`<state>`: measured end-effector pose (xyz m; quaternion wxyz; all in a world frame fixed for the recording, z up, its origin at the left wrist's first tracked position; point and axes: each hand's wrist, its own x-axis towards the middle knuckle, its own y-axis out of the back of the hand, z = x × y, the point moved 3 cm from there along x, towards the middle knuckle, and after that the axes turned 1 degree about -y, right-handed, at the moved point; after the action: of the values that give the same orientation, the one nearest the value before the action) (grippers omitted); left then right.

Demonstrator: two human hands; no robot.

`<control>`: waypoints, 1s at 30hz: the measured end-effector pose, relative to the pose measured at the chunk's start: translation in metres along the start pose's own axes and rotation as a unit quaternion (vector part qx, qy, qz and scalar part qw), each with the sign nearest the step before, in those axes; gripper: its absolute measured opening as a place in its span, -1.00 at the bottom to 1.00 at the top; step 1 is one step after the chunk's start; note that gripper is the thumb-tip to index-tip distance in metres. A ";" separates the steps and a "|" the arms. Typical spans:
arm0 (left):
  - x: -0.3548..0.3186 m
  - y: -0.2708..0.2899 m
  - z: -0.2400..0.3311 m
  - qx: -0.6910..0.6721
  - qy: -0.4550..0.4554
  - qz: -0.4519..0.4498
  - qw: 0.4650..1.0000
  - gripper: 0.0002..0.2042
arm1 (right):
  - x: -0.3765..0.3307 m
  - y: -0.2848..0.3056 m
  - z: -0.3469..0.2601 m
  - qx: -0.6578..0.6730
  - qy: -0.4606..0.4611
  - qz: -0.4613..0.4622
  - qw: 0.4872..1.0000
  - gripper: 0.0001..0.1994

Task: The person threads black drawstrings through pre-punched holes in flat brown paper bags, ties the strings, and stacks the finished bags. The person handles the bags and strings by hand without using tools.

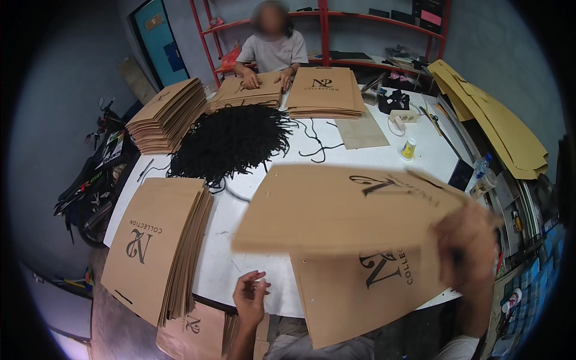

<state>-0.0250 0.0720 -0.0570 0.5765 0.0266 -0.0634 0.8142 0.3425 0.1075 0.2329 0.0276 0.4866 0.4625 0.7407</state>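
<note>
My right hand, smeared by motion, grips the right end of a flat brown paper bag with dark print. This bag is raised over the table and blurred. Beneath it another brown paper bag lies at the near table edge, reaching over it; the raised bag covers its upper part. My left hand is at the near edge, left of the lower bag, fingers loosely bent and apart. A pale spot shows at a fingertip; I cannot tell what it is. A thick stack of paper bags stands to its left.
Black cords lie heaped mid-table. Farther back are bag stacks, and a person with both hands on another stack. A small yellow-white bottle and a power strip stand right. More bags are below the table's left edge.
</note>
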 end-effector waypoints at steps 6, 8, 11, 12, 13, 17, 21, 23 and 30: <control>0.026 0.005 0.003 -0.021 0.043 0.051 0.998 -0.80 | -0.110 -0.030 -0.043 0.212 -0.110 -0.376 0.895 -0.61; 0.026 0.009 0.003 0.023 0.049 0.017 0.998 -0.81 | -0.135 -0.031 -0.016 0.154 -0.220 -0.325 0.907 -0.56; 0.018 -0.010 0.010 0.050 0.101 -0.051 0.992 -0.83 | -0.229 -0.038 0.083 0.024 -0.458 -0.121 0.880 -0.60; 0.013 -0.017 0.009 0.066 0.122 -0.084 0.987 -0.83 | -0.279 -0.040 0.125 -0.004 -0.563 -0.122 0.817 -0.61; 0.010 -0.020 0.004 0.096 0.088 -0.101 0.986 -0.83 | -0.307 -0.042 0.149 -0.058 -0.619 -0.205 0.756 -0.55; 0.011 -0.041 0.005 0.086 0.058 -0.115 0.988 -0.83 | -0.422 -0.071 0.179 -0.025 -0.557 -0.141 0.818 -0.71; -0.003 -0.035 0.021 0.021 0.153 -0.148 0.977 -0.74 | -0.404 -0.070 0.163 -0.137 -0.532 -0.108 0.829 -0.81; -0.011 -0.037 0.048 0.015 0.223 -0.209 0.952 -0.68 | -0.339 -0.056 0.147 -0.200 -0.493 -0.079 0.843 -0.80; -0.010 -0.052 0.030 0.050 0.239 -0.196 0.950 -0.69 | -0.198 -0.073 0.043 0.223 -0.553 0.098 0.797 -0.84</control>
<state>0.0261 0.0754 -0.0251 0.7210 -0.1282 0.1236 0.6696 0.4487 0.0802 0.0469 0.0962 0.8487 0.4708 0.2208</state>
